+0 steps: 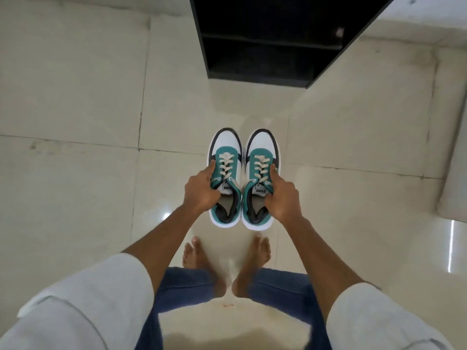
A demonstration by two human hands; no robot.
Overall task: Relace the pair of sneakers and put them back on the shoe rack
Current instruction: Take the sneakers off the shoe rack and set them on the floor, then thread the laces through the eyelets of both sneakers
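Note:
Two white, teal and black sneakers with cream laces hang side by side above the tiled floor, toes pointing away from me. My left hand grips the left sneaker at its outer collar, fingers inside the opening. My right hand holds the right sneaker the same way at its outer side. Both are laced up the front. The black shoe rack stands ahead at the top of the view, its dark shelves seen from above.
Pale glossy floor tiles stretch all around. My bare feet stand directly below the sneakers. A white wall or ledge runs along the right side, next to the rack.

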